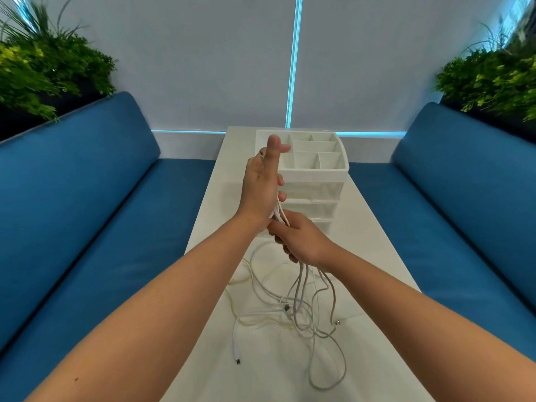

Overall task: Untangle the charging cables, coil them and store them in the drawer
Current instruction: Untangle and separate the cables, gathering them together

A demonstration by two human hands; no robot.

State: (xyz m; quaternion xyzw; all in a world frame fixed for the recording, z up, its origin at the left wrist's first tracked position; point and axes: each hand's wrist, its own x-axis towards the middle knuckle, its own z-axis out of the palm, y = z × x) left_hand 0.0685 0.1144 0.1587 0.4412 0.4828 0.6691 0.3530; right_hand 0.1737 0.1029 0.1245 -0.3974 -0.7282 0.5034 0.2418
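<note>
A tangle of white charging cables lies on the white table, with several strands rising to my hands. My left hand is held upright above the table, fingers pointing up, with a cable running along its palm and a plug end showing near the thumb. My right hand sits just below it, closed around the bundle of strands. Behind the hands stands a white desk organiser with open top compartments and clear drawers below, which look shut.
Blue cushioned benches run along both sides of the narrow table. Green plants stand behind each bench back. A loose plug lies on the table at the right of the tangle.
</note>
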